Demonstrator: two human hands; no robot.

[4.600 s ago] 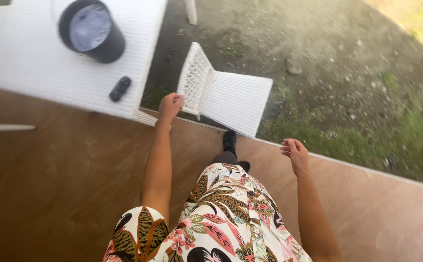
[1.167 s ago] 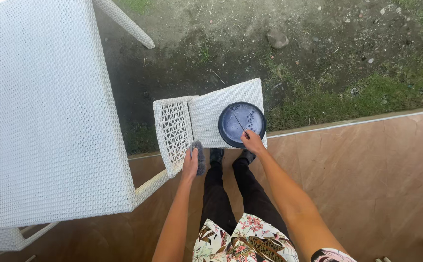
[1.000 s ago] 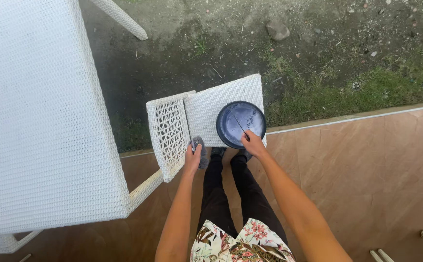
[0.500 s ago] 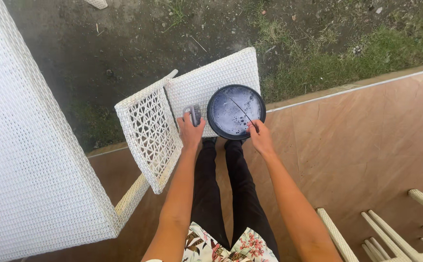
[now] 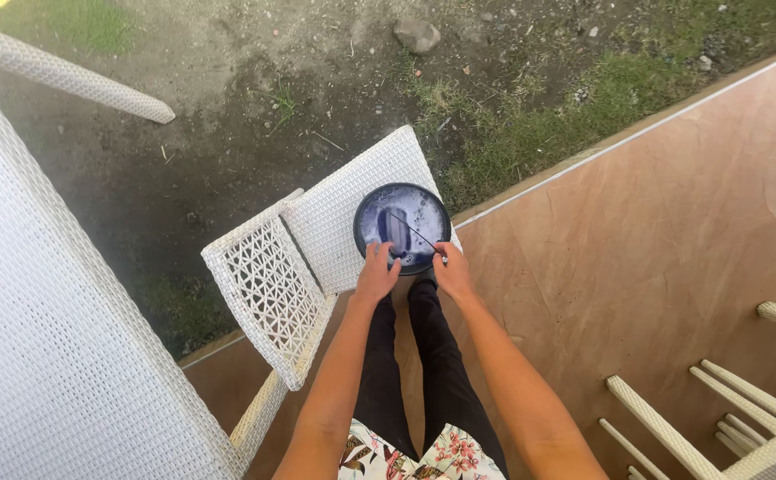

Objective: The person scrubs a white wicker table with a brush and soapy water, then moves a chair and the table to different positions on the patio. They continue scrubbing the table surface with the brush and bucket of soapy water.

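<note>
While the head view looks straight down, a dark round container (image 5: 403, 228) with a glassy, bluish top sits on the seat of a small white wicker chair (image 5: 343, 213), close to the seat's near edge. Left hand (image 5: 375, 274) rests on the container's near-left rim, fingers (image 5: 379, 255) curled narrow over the edge and touching it. Right hand (image 5: 453, 272) sits at the near-right rim, fingers pinched on the end of a thin dark stick (image 5: 413, 232) that lies slanted across the container's top. Both forearms reach forward and down, elbows bent, wrists nearly level with the seat.

Risk, as a judgement: the container is near the seat's edge and the chair straddles the line between wooden deck (image 5: 672, 213) and bare ground (image 5: 228, 107), so an uneven push could tip or slide it off. The stick looks thin enough to snap under pressure.

A large white wicker tabletop (image 5: 41, 338) fills the left side.
</note>
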